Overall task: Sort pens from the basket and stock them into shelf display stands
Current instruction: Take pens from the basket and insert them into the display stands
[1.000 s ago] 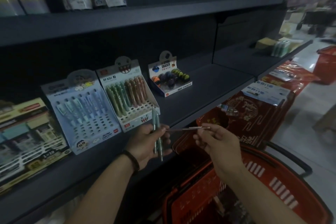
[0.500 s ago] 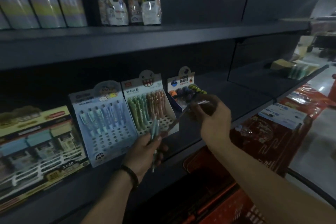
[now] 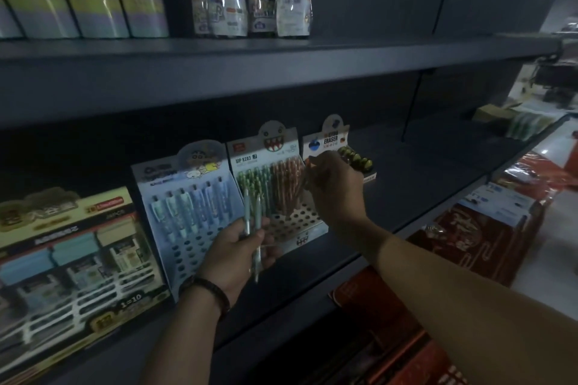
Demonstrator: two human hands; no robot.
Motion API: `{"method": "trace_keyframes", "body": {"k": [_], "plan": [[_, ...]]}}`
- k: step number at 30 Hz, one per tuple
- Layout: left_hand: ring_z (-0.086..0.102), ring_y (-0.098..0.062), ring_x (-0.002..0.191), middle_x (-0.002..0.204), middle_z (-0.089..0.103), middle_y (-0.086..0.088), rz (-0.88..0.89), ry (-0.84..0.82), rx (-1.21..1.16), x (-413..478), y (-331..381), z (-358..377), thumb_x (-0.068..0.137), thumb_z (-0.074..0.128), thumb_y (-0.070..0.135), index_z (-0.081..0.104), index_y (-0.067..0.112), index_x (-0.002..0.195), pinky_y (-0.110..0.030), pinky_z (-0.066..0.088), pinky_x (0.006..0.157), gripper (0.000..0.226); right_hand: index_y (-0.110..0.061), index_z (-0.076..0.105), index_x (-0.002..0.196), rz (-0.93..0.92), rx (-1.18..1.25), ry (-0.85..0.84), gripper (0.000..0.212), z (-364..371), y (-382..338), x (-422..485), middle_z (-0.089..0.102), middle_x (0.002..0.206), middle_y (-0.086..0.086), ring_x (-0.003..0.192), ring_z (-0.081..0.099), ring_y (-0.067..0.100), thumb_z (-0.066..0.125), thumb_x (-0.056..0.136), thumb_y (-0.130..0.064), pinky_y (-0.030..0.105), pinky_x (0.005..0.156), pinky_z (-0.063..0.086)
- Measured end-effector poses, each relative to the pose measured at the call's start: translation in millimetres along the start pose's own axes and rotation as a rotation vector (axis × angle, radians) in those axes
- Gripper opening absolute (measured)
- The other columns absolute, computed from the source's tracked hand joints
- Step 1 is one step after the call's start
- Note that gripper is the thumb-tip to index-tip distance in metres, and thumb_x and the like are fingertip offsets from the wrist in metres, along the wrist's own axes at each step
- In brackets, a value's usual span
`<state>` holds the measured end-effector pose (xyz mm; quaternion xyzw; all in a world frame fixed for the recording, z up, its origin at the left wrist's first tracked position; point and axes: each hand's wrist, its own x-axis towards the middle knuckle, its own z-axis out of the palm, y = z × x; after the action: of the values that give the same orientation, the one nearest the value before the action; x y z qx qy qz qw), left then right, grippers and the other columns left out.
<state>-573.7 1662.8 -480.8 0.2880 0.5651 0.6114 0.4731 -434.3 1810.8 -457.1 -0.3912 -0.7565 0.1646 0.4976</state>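
Green-bodied pens [image 3: 255,228], two by the look of it, stand upright in the left hand [image 3: 237,255], fingers curled round the barrels, held low in front of the shelf [image 3: 406,184] edge. Right hand [image 3: 336,180] is up at the right side of the monster-face display stand [image 3: 278,184], fingers pinched together on what looks like one thin orange pen [image 3: 306,180]; the barrel is mostly hidden by the fingers and blurred, so its colour match is a judgement only.

Stand holds green pens on its left half and orange on its right; lower rows of holes are open. Blue cartoon stand [image 3: 187,206] sits touching it on the left, also with bare holes in its lower rows. Eraser box [image 3: 341,150] is just behind the right hand.

Step in hand, as judged: seating the pinched pen into a free hole on the orange side.
- Line the tip over one hole before lowering; holes are close set.
- Keep the barrel parallel to its neighbours so they are not knocked askew.
- Let go only once it stands by itself.
- Left-hand pens look greener than the blue stand's stock; check which stand they suit.

Basket is only partly seen, red, at the lower right
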Motion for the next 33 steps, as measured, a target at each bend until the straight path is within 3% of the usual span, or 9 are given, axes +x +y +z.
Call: {"method": "trace_keyframes", "body": {"k": [4, 7, 11, 18, 22, 25, 27, 29, 33], "plan": [[0.074, -0.028, 0.080, 0.086, 0.067, -0.014, 0.011, 0.011, -0.017, -0.9, 0.6, -10.4, 0.103, 0.049, 0.002, 0.066, 0.007, 0.117, -0.038, 0.062, 0.078, 0.023, -0.013, 0.067, 0.102, -0.056, -0.063, -0.052, 0.010, 9.4, -4.3, 0.8, 0.062, 0.069, -0.008, 0.057, 0.056, 0.006, 0.061, 0.099, -0.006, 0.022, 0.052, 0.041], [0.076, -0.027, 0.085, 0.093, 0.075, -0.009, 0.005, 0.008, 0.012, -2.9, 1.7, -14.6, 0.104, 0.051, 0.008, 0.068, 0.014, 0.118, -0.048, 0.057, 0.090, 0.023, -0.011, 0.067, 0.102, -0.135, -0.108, -0.072, 0.015, 16.0, -1.8, 5.2, 0.063, 0.076, -0.002, 0.061, 0.059, 0.016, 0.057, 0.097, 0.000, 0.034, 0.055, 0.047], [0.077, -0.024, 0.082, 0.102, 0.077, -0.009, -0.003, 0.009, 0.006, -5.1, 4.2, -16.9, 0.104, 0.051, 0.011, 0.068, 0.019, 0.117, -0.051, 0.055, 0.093, 0.023, -0.009, 0.067, 0.109, -0.209, -0.149, -0.116, 0.019, 20.0, 3.4, 11.9, 0.069, 0.077, 0.008, 0.063, 0.065, 0.027, 0.055, 0.097, -0.001, 0.049, 0.057, 0.054], [0.077, -0.023, 0.086, 0.101, 0.078, -0.002, 0.002, -0.002, 0.026, -4.2, 4.0, -16.3, 0.105, 0.049, 0.013, 0.067, 0.020, 0.119, -0.048, 0.057, 0.093, 0.023, -0.015, 0.063, 0.105, -0.213, -0.184, -0.218, 0.014, 28.3, 4.9, 9.9, 0.068, 0.076, 0.009, 0.057, 0.065, 0.026, 0.054, 0.100, -0.005, 0.049, 0.049, 0.055], [0.077, -0.025, 0.086, 0.103, 0.078, -0.004, -0.004, -0.007, 0.045, -2.1, 4.6, -16.0, 0.106, 0.048, 0.014, 0.067, 0.018, 0.119, -0.043, 0.060, 0.083, 0.023, -0.017, 0.061, 0.115, -0.139, -0.170, -0.282, 0.017, 26.4, 4.1, 6.0, 0.072, 0.080, 0.006, 0.059, 0.068, 0.019, 0.059, 0.101, -0.008, 0.048, 0.053, 0.059], [0.077, -0.025, 0.087, 0.101, 0.078, -0.003, -0.002, -0.021, 0.029, -4.9, 7.1, -14.2, 0.106, 0.049, 0.015, 0.067, 0.018, 0.117, -0.038, 0.059, 0.074, 0.022, -0.017, 0.064, 0.121, -0.105, -0.161, -0.252, 0.023, 17.4, -3.3, 3.7, 0.073, 0.078, 0.000, 0.055, 0.064, 0.008, 0.066, 0.099, -0.010, 0.032, 0.051, 0.054], [0.076, -0.027, 0.089, 0.101, 0.078, -0.005, 0.005, -0.033, -0.006, -7.7, 9.9, -12.9, 0.106, 0.049, 0.016, 0.067, 0.015, 0.116, -0.039, 0.060, 0.075, 0.021, -0.018, 0.064, 0.116, -0.055, -0.115, -0.188, 0.017, 10.0, -11.2, -6.1, 0.070, 0.073, -0.008, 0.053, 0.061, 0.002, 0.067, 0.100, -0.016, 0.025, 0.052, 0.050], [0.075, -0.028, 0.094, 0.104, 0.078, -0.007, 0.017, -0.032, -0.031, -9.6, 12.5, -11.8, 0.106, 0.049, 0.017, 0.068, 0.014, 0.116, -0.042, 0.060, 0.080, 0.022, -0.019, 0.066, 0.101, 0.076, 0.036, -0.179, 0.005, 0.5, -20.7, -27.5, 0.072, 0.073, -0.005, 0.060, 0.068, 0.006, 0.066, 0.102, -0.024, 0.026, 0.056, 0.056], [0.071, -0.023, 0.103, 0.111, 0.077, -0.003, 0.058, -0.017, -0.027, -16.6, 13.4, -7.8, 0.106, 0.047, 0.020, 0.066, 0.014, 0.118, -0.043, 0.057, 0.087, 0.023, 0.001, 0.068, 0.092, 0.443, 0.428, -0.350, 0.026, -11.1, -31.4, -76.6, 0.076, 0.077, 0.008, 0.060, 0.071, 0.019, 0.065, 0.103, -0.022, 0.029, 0.050, 0.053]]}}
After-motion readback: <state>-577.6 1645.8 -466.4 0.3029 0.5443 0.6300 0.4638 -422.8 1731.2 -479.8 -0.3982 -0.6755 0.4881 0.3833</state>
